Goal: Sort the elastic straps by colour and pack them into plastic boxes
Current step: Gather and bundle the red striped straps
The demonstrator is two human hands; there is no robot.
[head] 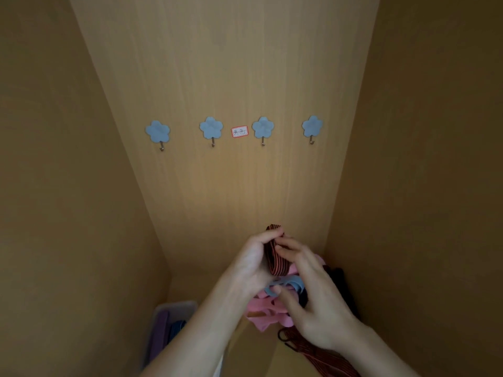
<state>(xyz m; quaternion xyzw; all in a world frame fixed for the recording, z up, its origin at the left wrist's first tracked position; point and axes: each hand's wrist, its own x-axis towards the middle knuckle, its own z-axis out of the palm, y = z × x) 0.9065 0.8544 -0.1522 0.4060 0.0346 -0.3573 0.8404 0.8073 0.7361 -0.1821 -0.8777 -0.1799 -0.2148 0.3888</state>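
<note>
While the sorting is under way, the nearest items lie low in the view: a loose striped cord (330,359) in red and black trails along the cupboard floor (245,346) at lower right, and a clear plastic box (177,308) stands at lower left, well apart from it. The box holds a purple strap (160,333) and a dark blue one (177,327); how full it is cannot be told, as an arm covers its near end.

Between the two, an unsorted heap rests on the floor: pink straps (260,315), a blue strap (288,282) on top, and a dark strap (339,281) against the right wall.

Above the heap, both hands work on a red-and-black strap (274,261), held upright in a folded bundle. The left hand (251,258) has its grip clenched round the upper folds. The right hand (315,306) grasps the same bundle from the other side with curled fingertips; its thumb lies at the blue strap, and whether it also holds that strap is not clear.

Assessment: the step in hand is folding one strap into a compact bundle before packing. The next move calls for keeping the folds tight and carrying the bundle to a box of matching colour. No such box is visible, so the destination needs confirming.

Further back, plain wood-grain panels (239,63) enclose the space on three sides. Four blue flower-shaped hooks (211,127) sit in a row on the rear panel, all bare, with a small red-bordered label (239,131) between the middle pair; its writing is illegible.
</note>
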